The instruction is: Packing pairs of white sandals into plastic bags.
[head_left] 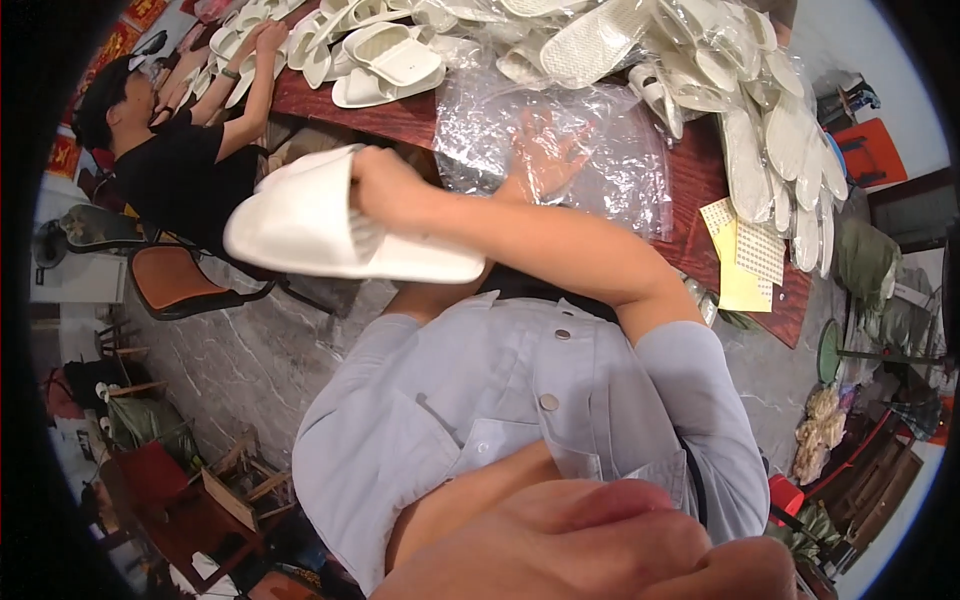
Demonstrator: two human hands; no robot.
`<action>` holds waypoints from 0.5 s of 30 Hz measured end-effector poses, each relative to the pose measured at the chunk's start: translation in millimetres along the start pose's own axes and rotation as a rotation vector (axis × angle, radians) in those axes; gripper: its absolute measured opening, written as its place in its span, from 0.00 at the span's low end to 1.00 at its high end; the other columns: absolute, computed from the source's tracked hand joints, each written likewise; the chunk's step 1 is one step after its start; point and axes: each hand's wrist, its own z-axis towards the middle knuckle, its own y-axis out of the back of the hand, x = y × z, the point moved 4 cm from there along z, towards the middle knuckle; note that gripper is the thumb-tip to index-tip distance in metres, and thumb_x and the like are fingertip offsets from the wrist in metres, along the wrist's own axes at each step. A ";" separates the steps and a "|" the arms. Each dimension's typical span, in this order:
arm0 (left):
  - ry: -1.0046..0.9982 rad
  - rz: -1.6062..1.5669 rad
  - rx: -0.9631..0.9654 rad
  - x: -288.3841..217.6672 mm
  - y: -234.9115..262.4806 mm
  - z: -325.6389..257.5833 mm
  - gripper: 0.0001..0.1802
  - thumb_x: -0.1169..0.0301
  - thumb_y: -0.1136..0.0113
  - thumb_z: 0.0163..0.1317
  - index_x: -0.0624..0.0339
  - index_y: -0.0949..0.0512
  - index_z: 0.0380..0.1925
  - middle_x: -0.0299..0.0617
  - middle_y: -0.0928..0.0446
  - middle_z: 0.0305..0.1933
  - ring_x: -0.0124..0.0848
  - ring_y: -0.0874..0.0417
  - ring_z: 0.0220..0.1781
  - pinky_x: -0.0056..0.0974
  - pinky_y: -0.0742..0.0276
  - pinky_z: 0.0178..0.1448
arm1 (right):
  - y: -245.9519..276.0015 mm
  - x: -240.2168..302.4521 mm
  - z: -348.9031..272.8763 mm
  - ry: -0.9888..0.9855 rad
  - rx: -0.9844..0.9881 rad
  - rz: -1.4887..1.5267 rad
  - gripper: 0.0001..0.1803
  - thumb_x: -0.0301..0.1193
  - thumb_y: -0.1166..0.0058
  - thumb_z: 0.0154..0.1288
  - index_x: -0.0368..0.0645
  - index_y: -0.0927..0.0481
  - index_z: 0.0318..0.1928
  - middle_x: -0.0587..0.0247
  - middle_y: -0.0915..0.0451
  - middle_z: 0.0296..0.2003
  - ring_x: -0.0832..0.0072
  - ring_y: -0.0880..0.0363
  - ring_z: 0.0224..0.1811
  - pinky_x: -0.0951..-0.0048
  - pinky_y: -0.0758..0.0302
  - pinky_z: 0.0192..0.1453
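Note:
My right hand [392, 190], its arm crossing in front of me to the left, is closed on white slippers [300, 225]. One slipper shows plainly, and the edge of what looks like a second shows behind it. The hand and slippers are slightly blurred. My left hand [548, 150] lies over the table with fingers spread, seen through a clear plastic bag [625, 170]. Whether it is fully inside the bag I cannot tell. My right forearm hides part of the left arm.
White slippers [390, 65] lie heaped on the red-brown table [700, 175], many bagged [745, 150] at the right. Yellow sticker sheets [745, 260] rest on the right corner. At the left a person in black [175, 170] handles slippers beside an orange-backed chair [180, 275].

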 end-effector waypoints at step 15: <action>0.200 0.340 0.112 32.5 -119.4 139.3 0.30 0.42 0.53 0.68 0.28 0.34 0.69 0.59 0.41 0.72 0.69 0.50 0.75 0.77 0.59 0.69 | 250.9 -103.2 -181.9 -0.382 -0.483 -1.109 0.07 0.21 0.44 0.50 0.35 0.16 0.31 0.47 0.17 0.33 0.47 0.18 0.36 0.49 0.24 0.45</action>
